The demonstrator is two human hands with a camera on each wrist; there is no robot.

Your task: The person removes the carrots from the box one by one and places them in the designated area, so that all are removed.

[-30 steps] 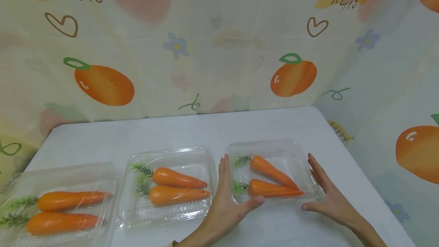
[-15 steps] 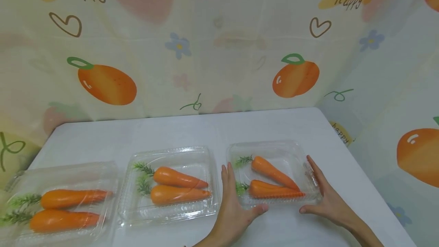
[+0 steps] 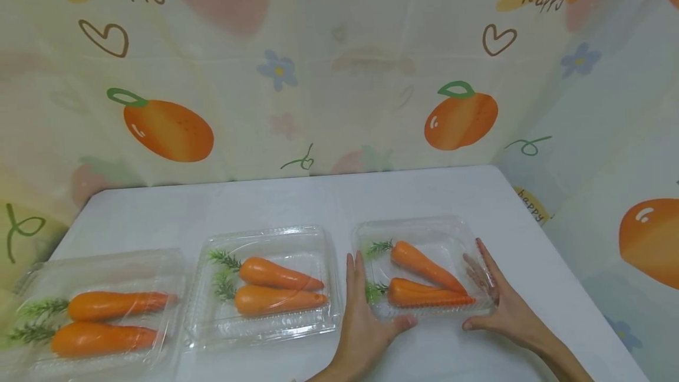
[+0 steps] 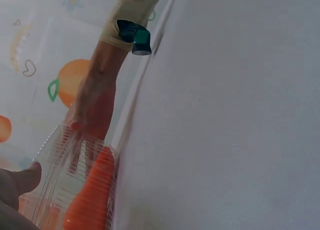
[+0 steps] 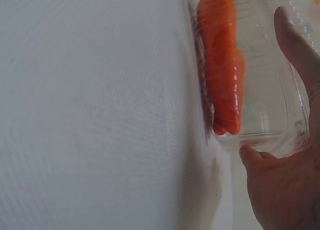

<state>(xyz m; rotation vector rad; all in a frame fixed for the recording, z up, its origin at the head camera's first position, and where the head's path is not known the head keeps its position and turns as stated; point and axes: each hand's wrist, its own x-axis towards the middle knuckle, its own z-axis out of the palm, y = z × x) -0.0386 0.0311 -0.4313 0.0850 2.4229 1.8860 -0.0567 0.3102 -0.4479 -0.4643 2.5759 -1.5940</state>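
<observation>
Three clear plastic clamshell boxes stand in a row. The right box (image 3: 442,243) lies between my hands, with two orange carrots (image 3: 424,265) with green tops inside. My left hand (image 3: 365,332) is at its left side, fingers straight and thumb along the front edge. At the right end my right hand (image 3: 509,314) touches the box, fingers extended along its side; some fingers show through the plastic. In the right wrist view a carrot (image 5: 222,64) lies behind the clear wall, beside my spread thumb and fingers. My left thumb (image 4: 25,180) shows by the box rim in the left wrist view.
To the left stands the middle box (image 3: 265,240) with two carrots (image 3: 280,300). Further left is another box (image 3: 132,261), also with two carrots (image 3: 103,339). The white table (image 3: 276,202) meets a fruit-patterned cloth (image 3: 350,105) behind and at the right.
My left hand has shifted slightly right along the right box. The right hand has settled closer against its end, some fingers now behind the plastic. The box stays nearly in place.
</observation>
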